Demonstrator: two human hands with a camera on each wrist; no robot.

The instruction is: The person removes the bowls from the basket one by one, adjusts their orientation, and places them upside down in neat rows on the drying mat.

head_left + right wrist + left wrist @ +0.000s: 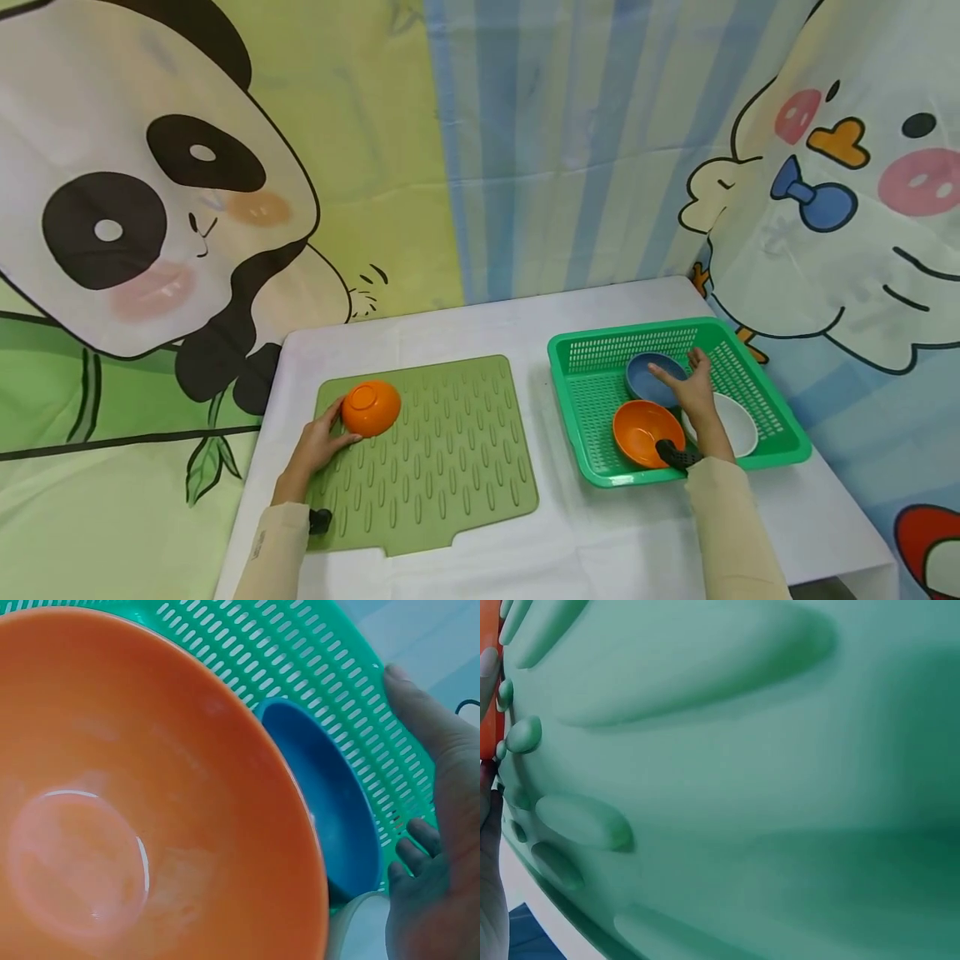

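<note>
A white cloth with faint creases covers the table (558,542), whose far left corner, toward 10 o'clock, is rounded. Directly on it, toward 9 o'clock, lies a flat olive-green drying mat (429,467) with raised oval ridges and a tab pointing to 6 o'clock. Toward 2 o'clock, well apart, sits a green perforated plastic basket (622,479).

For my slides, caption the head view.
Left hand holds an upturned round orange bowl on a ridged green mat; right hand over a slotted green plastic basket.
</note>
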